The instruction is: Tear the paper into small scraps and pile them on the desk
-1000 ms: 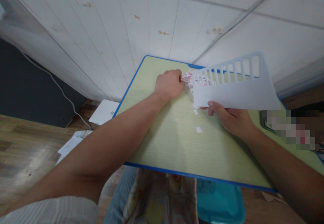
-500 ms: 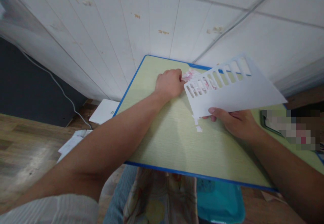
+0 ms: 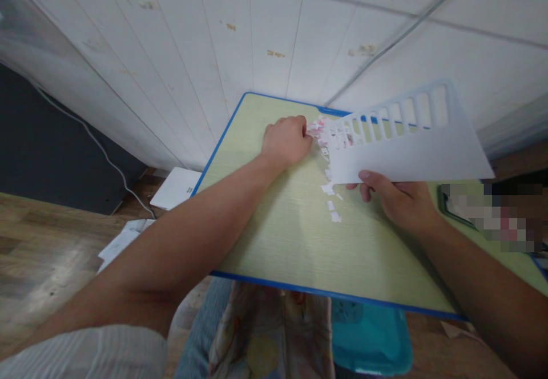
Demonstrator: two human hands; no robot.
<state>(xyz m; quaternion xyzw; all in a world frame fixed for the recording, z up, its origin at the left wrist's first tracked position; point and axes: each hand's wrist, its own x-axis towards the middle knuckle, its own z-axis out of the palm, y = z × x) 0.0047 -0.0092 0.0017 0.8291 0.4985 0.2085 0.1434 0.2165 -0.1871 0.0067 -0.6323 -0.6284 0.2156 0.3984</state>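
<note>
My right hand [image 3: 396, 199] pinches the lower edge of a white sheet [image 3: 406, 159] between thumb and fingers. A row of rounded slots runs along the sheet's upper part, and it tilts above the table. My left hand [image 3: 287, 139] rests closed on the table, knuckles up, beside a heap of pink and white paper scraps [image 3: 317, 130]. Its fingertips are tucked out of sight, so whatever they hold cannot be made out. Several small white scraps [image 3: 329, 189] trail from the heap toward me, and part of the heap shows through the slots.
The pale green table [image 3: 274, 236] has a blue rim and stands against a white plank wall [image 3: 180, 53]. A dark green-edged object [image 3: 456, 210], partly pixelated, lies at the right. Below are a turquoise basin [image 3: 372, 339] and, left on the floor, a white flat box [image 3: 176, 189].
My right hand has shifted the slotted sheet to the right and turned it a little, uncovering more of the scraps. My left hand has stayed almost in place.
</note>
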